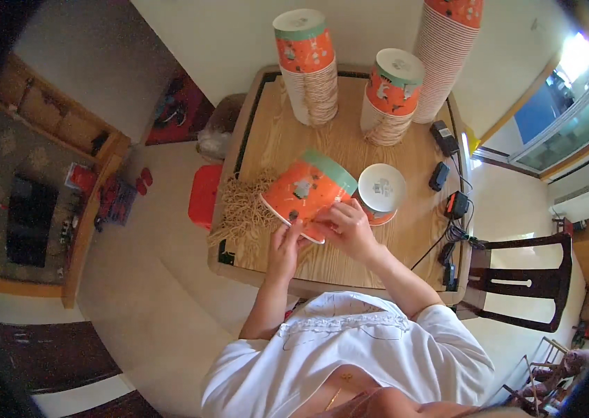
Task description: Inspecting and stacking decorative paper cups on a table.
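Two hands on one orange paper cup (306, 193), lying tilted on its side over the wooden table (350, 150), just right of the pile of tan strings (242, 207). Head view: your left hand (284, 244) has its fingers pressed up against the rim; your right hand (350, 226) pinches the side wall. Cup looks light, thin-walled and easy to crush, so grip at the rolled rim, not mid-wall. An upside-down cup (381, 191) sits just beside it.
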